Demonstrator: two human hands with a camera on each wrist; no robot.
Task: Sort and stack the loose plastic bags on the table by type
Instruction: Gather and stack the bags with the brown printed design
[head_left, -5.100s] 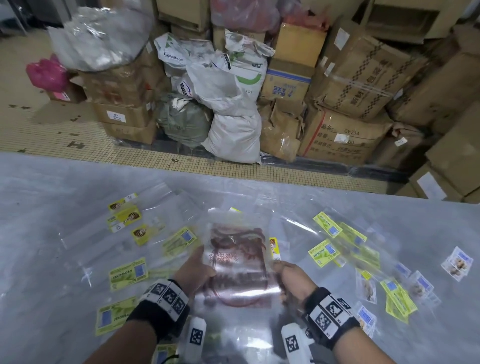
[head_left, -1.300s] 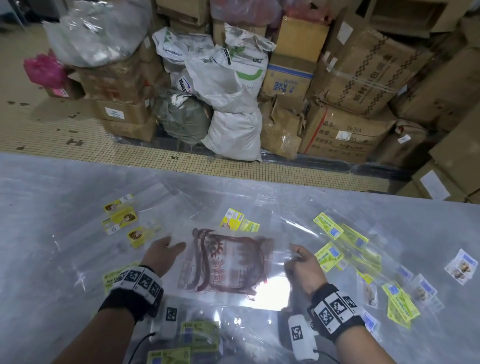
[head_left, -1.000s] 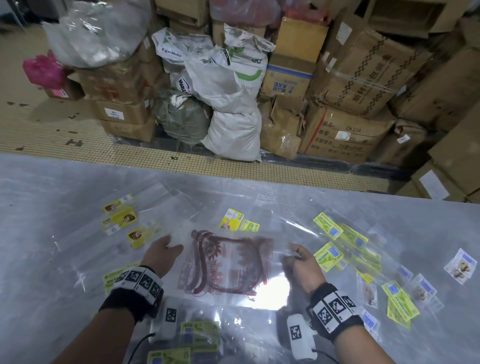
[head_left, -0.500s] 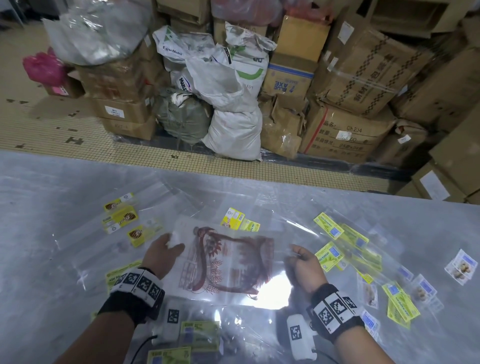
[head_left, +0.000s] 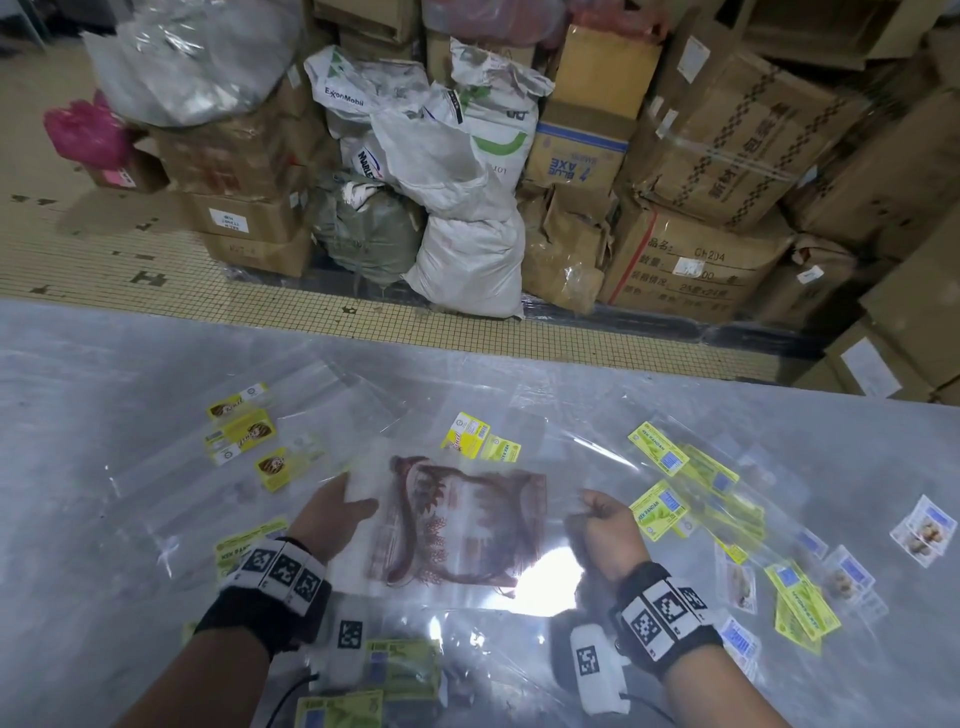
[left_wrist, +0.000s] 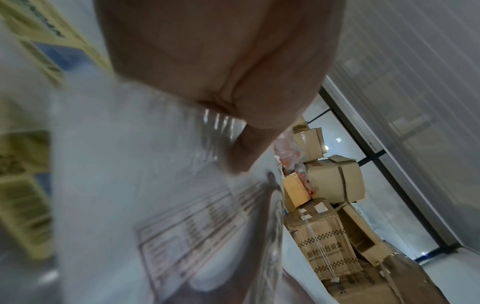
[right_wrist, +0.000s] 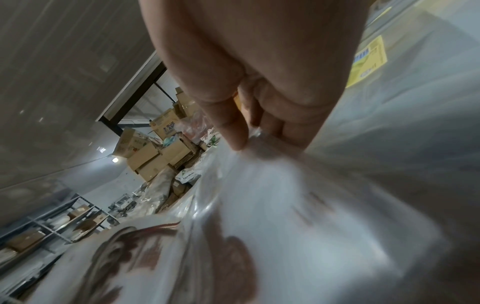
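Cardboard boxes (head_left: 727, 130) and sacks (head_left: 457, 208) crowd the floor beyond my grey table (head_left: 104, 364), which is littered with loose clear bags: yellow-labelled ones (head_left: 239, 431) far left, green-labelled ones (head_left: 670, 499) right. Between my hands I hold the brown-printed bag (head_left: 462, 525), stretched roughly flat just over the table's middle. My left hand (head_left: 332, 514) grips its left edge, thumb on top. My right hand (head_left: 605, 525) pinches the right edge, thumb against curled fingers (right_wrist: 291, 131). I judge I'm mid-sort, squaring this bag up; next I must lay it on its own pile, and I see no matching pile yet.
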